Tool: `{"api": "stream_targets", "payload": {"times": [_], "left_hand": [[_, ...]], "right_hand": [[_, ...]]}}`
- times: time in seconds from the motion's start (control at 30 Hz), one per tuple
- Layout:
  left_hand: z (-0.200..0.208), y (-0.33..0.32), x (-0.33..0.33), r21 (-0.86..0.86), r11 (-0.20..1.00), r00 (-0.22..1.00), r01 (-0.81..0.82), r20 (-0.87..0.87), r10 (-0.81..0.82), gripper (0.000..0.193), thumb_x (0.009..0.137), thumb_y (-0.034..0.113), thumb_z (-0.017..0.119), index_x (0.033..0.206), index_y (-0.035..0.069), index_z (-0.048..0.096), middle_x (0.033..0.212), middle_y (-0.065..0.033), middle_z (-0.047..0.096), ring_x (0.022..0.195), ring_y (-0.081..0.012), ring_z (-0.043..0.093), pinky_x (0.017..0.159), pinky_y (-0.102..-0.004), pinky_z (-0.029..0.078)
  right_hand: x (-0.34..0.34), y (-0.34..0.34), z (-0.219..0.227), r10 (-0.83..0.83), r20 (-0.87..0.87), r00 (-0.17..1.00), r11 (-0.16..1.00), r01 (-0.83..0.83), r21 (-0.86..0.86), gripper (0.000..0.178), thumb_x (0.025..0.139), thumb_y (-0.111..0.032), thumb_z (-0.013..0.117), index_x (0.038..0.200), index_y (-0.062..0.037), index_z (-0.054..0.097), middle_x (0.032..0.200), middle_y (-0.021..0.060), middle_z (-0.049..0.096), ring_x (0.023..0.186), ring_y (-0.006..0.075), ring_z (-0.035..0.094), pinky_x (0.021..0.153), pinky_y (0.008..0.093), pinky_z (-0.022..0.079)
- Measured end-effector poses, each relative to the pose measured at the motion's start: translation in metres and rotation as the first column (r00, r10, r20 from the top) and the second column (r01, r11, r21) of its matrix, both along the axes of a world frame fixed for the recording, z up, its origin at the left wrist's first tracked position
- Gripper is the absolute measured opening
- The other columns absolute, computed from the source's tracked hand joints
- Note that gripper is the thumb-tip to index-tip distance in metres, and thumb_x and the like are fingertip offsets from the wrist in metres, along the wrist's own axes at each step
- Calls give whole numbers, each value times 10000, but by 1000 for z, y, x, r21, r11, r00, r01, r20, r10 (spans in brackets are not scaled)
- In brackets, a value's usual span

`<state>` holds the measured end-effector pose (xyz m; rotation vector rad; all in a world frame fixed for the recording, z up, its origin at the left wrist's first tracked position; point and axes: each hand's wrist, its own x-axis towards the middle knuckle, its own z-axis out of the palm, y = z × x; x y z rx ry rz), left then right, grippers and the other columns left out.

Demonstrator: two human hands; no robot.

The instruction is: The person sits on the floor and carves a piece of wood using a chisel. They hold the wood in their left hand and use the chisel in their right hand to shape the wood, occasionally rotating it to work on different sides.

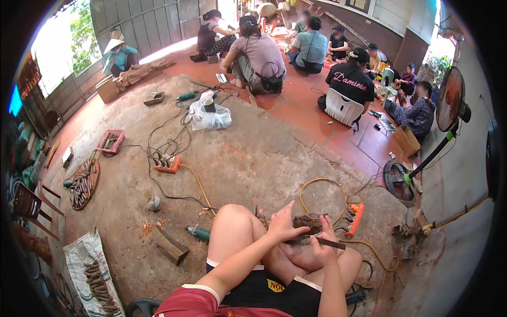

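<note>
A rough dark-brown piece of carved wood [308,223] is held up over my crossed legs, between both hands. My left hand [284,225] has its thumb against the near side of the piece, with the fingers raised beside it. The fingers of my right hand [325,236] touch its right side. Under that hand's thumb lies a dark, flat, narrow bar [331,243], probably a chisel or file, pointing right. How far the bar runs behind the hands is hidden.
Near my left knee lie a green power tool [198,233] and a wooden block [170,245]. An orange power strip [355,219] with a yellow cord lies to the right. Sticks rest on a white sack [87,274]. A standing fan [449,100] is at right; several people sit farther off.
</note>
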<state>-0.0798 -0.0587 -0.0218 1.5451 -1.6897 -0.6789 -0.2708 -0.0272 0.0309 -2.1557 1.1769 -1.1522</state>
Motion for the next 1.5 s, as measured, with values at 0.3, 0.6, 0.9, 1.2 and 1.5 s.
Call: {"api": "stream_targets", "payload": {"times": [0.3,0.6,0.9,1.2,1.5], "left_hand": [[15,4,-13,-83,994,995,-72,-72,66,829,677,389,863,1351,34,536,1229,-201,646,1165,-364,609,986,-449,474],[24,-20,-17,-171,965,970,198,-108,-218,641,734,120,647,1361,88,518,1327,-175,585,1218,-312,584,1034,-459,414],[68,-22,-79,-76,996,968,-54,-248,34,409,781,365,774,1044,57,713,963,-170,717,954,-319,683,828,-394,491],[44,-54,-78,-203,977,953,63,-278,-119,179,784,176,748,849,11,725,944,-141,742,954,-239,713,853,-320,531],[54,-9,-26,-71,941,906,331,-253,-338,572,680,103,691,1232,7,578,1156,-135,660,1126,-220,625,1002,-348,466]], "right_hand": [[16,5,1,-107,5,994,990,107,-90,206,818,-85,679,711,11,531,1387,316,507,1343,509,421,1105,530,368],[-52,-12,-35,-119,783,611,945,-173,278,152,942,-90,607,806,-77,541,1452,225,493,1309,328,504,1010,428,455],[-101,-6,-146,-660,745,98,718,-207,664,310,982,-215,603,1243,-48,627,1235,40,645,1050,139,592,827,326,474],[-83,-29,-146,-644,709,287,706,-134,695,212,951,-153,649,1091,3,675,1066,80,700,885,150,638,688,307,490],[-81,-28,-133,-577,766,283,774,-110,624,168,942,-133,667,1049,-4,682,977,75,704,824,130,644,640,258,488]]}}
